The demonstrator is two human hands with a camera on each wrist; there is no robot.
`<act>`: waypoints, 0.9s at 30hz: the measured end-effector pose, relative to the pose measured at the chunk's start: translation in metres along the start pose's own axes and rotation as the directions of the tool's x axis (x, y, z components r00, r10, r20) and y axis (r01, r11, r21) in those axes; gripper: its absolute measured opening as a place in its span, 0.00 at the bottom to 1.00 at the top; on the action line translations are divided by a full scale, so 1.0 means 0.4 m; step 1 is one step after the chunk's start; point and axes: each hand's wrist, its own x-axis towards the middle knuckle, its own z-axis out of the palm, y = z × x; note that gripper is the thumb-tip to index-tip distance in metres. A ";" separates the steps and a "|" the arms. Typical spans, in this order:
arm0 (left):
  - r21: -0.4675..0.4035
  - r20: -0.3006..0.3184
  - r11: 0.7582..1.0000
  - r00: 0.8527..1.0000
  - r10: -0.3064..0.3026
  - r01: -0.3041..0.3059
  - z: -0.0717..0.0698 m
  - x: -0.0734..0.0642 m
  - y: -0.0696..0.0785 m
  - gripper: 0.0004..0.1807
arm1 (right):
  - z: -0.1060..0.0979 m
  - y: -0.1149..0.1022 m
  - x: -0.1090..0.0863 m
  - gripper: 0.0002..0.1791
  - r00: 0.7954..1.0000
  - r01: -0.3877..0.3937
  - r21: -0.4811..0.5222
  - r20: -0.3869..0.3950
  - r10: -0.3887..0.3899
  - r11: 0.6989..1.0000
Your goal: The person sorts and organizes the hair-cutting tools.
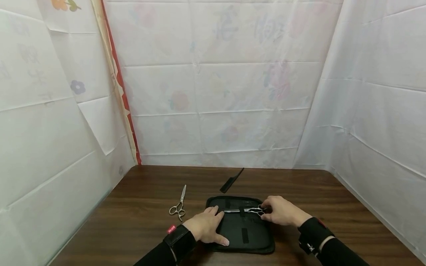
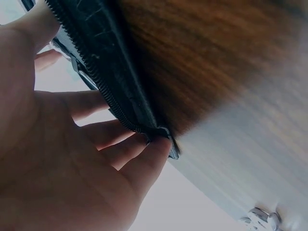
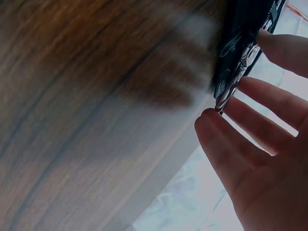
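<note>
A black zip case (image 1: 261, 234) lies spread flat on the brown table. My left hand (image 1: 206, 225) rests on its left side with fingers spread, the fingertips over the zipped edge (image 2: 103, 86) in the left wrist view. Across the upper part of the case lies a pair of silver scissors (image 1: 251, 210), blades pointing left under a black elastic loop (image 1: 242, 211). My right hand (image 1: 283, 211) pinches their ring handles between thumb and fingers at the case's right edge. In the right wrist view the shiny handles (image 3: 233, 86) show between thumb and fingertips.
A second pair of silver scissors (image 1: 183, 194) lies on the table left of the case. Behind the case is a black comb (image 1: 230, 182) with its thin tail pointing away. White cloth walls (image 1: 216, 133) enclose the table (image 1: 149, 192) at the back and both sides.
</note>
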 end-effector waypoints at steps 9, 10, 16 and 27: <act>-0.002 -0.002 1.000 1.000 0.006 -0.006 -0.007 -0.007 0.003 0.52 | 0.003 -0.011 0.001 0.16 1.000 -0.016 -0.003 0.005 0.016 1.000; -0.004 -0.002 1.000 1.000 0.003 -0.003 -0.007 -0.008 0.003 0.52 | 0.003 -0.012 0.001 0.16 1.000 -0.017 -0.002 0.006 0.017 1.000; -0.001 -0.002 1.000 1.000 -0.006 0.006 -0.007 -0.007 0.005 0.52 | 0.007 -0.010 0.005 0.15 1.000 0.000 -0.016 0.003 0.000 1.000; 0.002 0.000 1.000 1.000 -0.009 0.009 -0.002 -0.003 0.002 0.52 | 0.007 -0.019 0.006 0.15 1.000 0.018 -0.040 -0.008 -0.018 0.999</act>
